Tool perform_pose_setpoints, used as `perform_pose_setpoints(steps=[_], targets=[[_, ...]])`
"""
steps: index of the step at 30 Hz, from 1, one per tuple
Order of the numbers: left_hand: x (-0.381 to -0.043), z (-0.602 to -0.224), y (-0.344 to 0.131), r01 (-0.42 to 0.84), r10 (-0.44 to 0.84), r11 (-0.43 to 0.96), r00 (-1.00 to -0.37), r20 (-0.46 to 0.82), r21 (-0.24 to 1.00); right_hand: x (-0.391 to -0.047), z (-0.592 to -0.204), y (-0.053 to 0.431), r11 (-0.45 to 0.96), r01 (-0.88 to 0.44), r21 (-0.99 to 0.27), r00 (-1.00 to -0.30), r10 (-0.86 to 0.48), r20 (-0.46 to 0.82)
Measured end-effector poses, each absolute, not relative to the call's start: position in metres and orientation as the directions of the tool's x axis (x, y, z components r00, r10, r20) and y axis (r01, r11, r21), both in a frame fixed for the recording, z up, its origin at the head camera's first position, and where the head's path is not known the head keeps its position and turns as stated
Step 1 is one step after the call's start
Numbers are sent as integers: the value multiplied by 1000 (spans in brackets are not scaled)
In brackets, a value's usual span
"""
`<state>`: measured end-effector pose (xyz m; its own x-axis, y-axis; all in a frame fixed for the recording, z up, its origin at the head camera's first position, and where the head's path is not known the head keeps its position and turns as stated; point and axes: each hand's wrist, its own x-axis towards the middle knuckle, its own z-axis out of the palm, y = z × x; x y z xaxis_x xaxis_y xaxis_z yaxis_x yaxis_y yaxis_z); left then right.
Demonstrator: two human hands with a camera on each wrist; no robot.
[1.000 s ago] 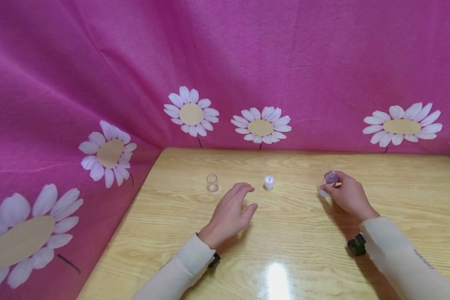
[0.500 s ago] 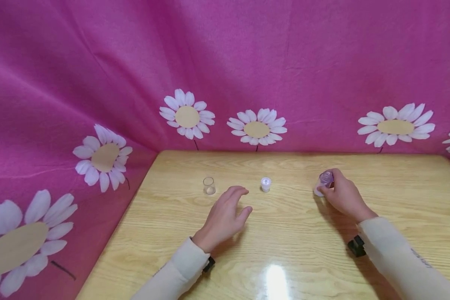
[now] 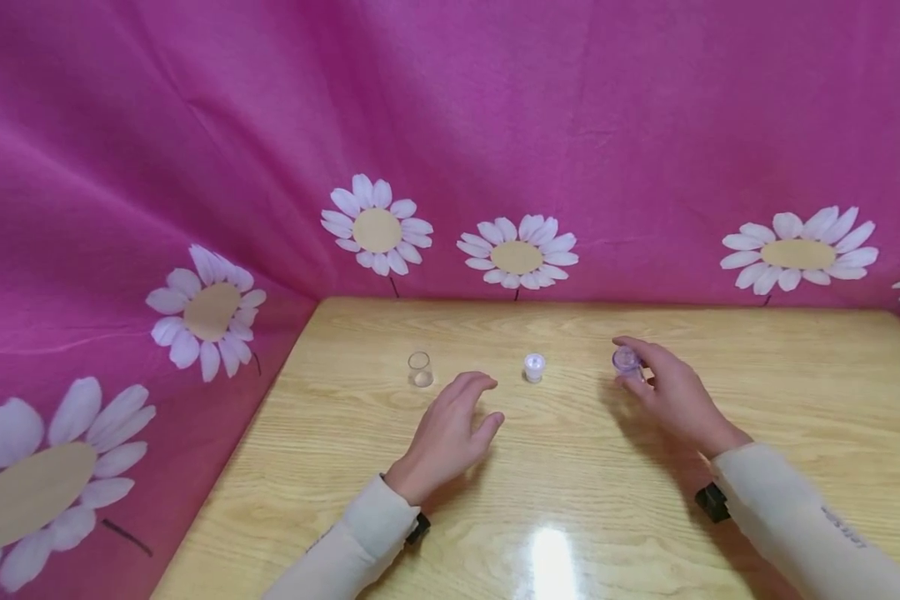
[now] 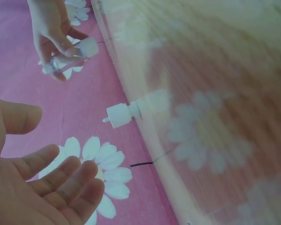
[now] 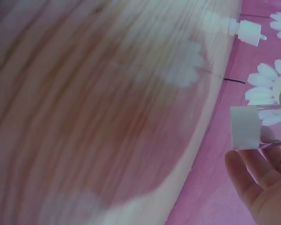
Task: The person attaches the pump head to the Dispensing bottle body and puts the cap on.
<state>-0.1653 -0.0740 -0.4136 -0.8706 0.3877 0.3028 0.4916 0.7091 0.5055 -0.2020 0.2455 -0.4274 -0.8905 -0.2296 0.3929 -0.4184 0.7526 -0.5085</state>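
Observation:
In the head view my right hand [image 3: 678, 392] holds a small clear, purple-tinted bottle [image 3: 626, 360] between thumb and fingers, toward the back right. The right wrist view shows its white end [image 5: 245, 127] pointing to the tabletop, with a gap beneath. A white nozzle top [image 3: 535, 367] stands on the table between the hands; its thin tip points up, as the left wrist view shows. My left hand [image 3: 446, 433] hovers with loosely bent fingers, holding nothing. Just beyond it stands a small clear cap [image 3: 420, 369], like a tiny cup.
The wood-grain table [image 3: 570, 467] is glossy, with a bright reflection near the front. A magenta cloth [image 3: 645, 125] printed with white daisies hangs along the back and left edges.
My right hand has brought the bottle leftward, and the bottle has turned from leaning to upright. My left hand has barely moved. The cap and nozzle top stay put.

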Motion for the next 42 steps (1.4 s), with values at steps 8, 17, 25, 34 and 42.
perform_pose_setpoints(steps=[8,17,25,34,42], targets=[[-164,-414,-75,502,394,717,-864,312,484,-201,-427,231,747,-505,-432,-823,-266,503],[-163,-413,-75,491,391,725,-871,298,484,-196,-424,219,721,-480,-500,-863,-285,418],[-163,-413,-75,492,389,724,-870,303,484,-193,-423,213,687,-513,-514,-857,-381,346],[-163,-415,-77,491,393,722,-871,294,487,-191,-422,211,690,-506,-518,-862,-430,269],[-169,-414,-77,492,399,723,-870,290,485,-190,-420,208,704,-489,-516,-872,-421,252]])
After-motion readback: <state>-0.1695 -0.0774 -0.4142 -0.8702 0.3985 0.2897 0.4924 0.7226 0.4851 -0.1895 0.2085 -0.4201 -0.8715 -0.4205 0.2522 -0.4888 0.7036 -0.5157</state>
